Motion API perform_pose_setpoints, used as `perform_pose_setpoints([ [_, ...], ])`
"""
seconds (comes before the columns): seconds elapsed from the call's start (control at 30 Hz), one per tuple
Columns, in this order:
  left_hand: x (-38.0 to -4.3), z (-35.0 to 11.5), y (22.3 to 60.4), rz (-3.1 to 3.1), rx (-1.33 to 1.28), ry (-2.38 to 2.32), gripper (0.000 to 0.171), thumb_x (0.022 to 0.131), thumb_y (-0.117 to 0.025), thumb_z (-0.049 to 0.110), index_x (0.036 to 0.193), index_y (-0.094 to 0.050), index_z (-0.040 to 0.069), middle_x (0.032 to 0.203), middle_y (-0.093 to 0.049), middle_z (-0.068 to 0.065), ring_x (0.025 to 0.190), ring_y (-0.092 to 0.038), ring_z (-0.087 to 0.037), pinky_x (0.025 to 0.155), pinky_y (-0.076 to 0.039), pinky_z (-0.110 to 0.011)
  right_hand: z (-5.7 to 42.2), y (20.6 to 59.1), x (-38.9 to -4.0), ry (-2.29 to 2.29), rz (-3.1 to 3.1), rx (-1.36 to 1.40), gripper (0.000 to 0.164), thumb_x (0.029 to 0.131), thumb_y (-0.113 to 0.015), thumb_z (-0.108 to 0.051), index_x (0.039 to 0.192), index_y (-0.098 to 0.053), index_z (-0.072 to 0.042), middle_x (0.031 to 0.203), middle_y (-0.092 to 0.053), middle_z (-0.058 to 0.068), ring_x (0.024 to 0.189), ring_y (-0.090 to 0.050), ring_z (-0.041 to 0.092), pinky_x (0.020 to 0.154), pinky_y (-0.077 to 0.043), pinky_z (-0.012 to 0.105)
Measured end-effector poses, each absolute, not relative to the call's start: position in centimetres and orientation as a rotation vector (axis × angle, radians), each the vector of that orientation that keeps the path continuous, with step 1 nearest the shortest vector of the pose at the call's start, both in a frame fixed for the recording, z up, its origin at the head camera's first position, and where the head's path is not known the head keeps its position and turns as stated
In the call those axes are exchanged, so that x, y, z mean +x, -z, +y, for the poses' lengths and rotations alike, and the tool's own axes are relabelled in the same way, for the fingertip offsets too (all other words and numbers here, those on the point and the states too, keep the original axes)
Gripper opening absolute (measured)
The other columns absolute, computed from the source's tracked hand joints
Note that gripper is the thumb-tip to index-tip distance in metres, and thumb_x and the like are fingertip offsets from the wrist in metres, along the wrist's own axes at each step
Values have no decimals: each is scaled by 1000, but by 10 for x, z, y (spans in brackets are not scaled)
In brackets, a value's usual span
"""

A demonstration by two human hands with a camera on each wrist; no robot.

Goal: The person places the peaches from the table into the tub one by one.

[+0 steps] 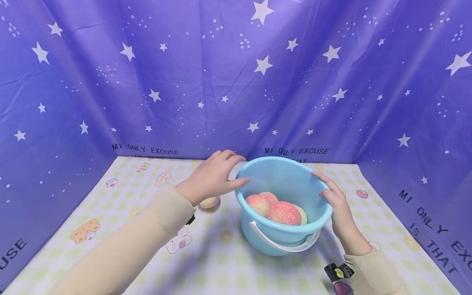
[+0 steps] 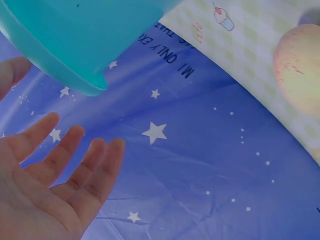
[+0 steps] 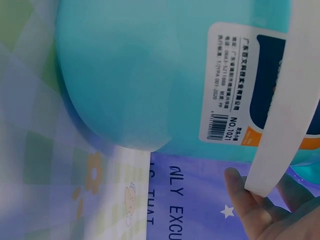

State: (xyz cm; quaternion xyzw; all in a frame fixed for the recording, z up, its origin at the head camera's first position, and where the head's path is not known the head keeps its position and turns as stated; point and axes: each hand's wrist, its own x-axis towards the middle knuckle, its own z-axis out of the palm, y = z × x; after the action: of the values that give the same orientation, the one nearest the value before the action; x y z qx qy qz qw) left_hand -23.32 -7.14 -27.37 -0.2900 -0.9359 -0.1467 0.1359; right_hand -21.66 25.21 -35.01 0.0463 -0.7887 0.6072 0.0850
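Note:
A light blue bucket [image 1: 284, 241] with a white handle [image 1: 280, 247] stands on the table, its mouth facing up and toward me. Inside lie several pink and yellow peaches [image 1: 284, 213]. My right hand [image 1: 337, 207] grips the bucket's right rim; in the right wrist view its fingers [image 3: 240, 195] show beside the handle. At the left rim is my left hand [image 1: 215, 174], fingers extended and spread, the thumb overlapping the rim in the head view. Its palm [image 2: 55, 185] looks bare in the left wrist view. One pale peach [image 1: 209, 203] lies on the table beneath the left wrist, partly hidden.
A checked cloth [image 1: 121, 221] with cartoon prints covers the table. Blue-purple curtains [image 1: 206, 73] with white stars hang along the back and both sides, close behind the bucket. A label [image 3: 225, 95] is stuck on the bucket's side.

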Motion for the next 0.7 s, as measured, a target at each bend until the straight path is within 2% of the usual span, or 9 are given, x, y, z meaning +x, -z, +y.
perform_pose_setpoints([
  [0.47, -230, -87, 283, -2748, -711, 452, 54, 94, -60, 47, 136, -58, 13, 130, -60, -10, 119, -54, -30, 99, -49, -47, 252, 351, -215, -1820, -2354, 133, 60, 89, -36, -7, 147, -46, -19, 146, -40, -9, 116, -45, 4, 86, -43, 15],
  [0.7, -230, -93, 287, -2730, -681, 430, 51, 94, -62, 41, 134, -59, 10, 128, -61, -11, 115, -56, -31, 98, -49, -45, 252, 350, -216, -1824, -2346, 133, 60, 88, -36, -7, 147, -46, -18, 145, -41, -10, 116, -45, 4, 86, -43, 15],
])
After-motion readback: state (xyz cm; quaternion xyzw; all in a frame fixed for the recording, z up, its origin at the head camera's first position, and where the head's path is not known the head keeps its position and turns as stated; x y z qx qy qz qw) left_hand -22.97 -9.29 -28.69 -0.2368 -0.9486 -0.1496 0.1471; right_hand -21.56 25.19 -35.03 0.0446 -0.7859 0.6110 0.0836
